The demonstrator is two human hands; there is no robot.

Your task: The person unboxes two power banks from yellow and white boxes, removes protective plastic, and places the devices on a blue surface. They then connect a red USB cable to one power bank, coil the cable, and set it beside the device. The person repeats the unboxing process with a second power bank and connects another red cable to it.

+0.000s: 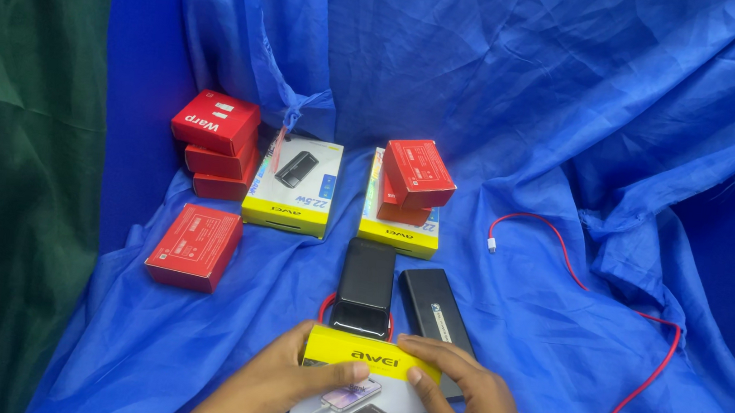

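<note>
Both hands grip a flat yellow-and-white cardboard product box at the near edge of the crumpled blue cloth that carries everything. The left hand wraps its fingers over the box's yellow top edge with the thumb pressed on the front face; the right hand closes on the same edge from the other side, thumb underneath.

Just beyond the box lie two slim black power banks: one with a loop of red cable under it, touching or nearly touching the box, and another partly covered by the right fingers. Farther back sit two more yellow-and-white boxes, the second topped with small red cartons. A stack of red cartons stands toward the far left corner, a single red carton nearer. A long red charging cable trails along the right edge.

The risk here, as I judge it: the box's top edge could nudge the near power bank and slide it on the slippery cloth, or the cloth's folds could tip the box if it is released unevenly.
</note>
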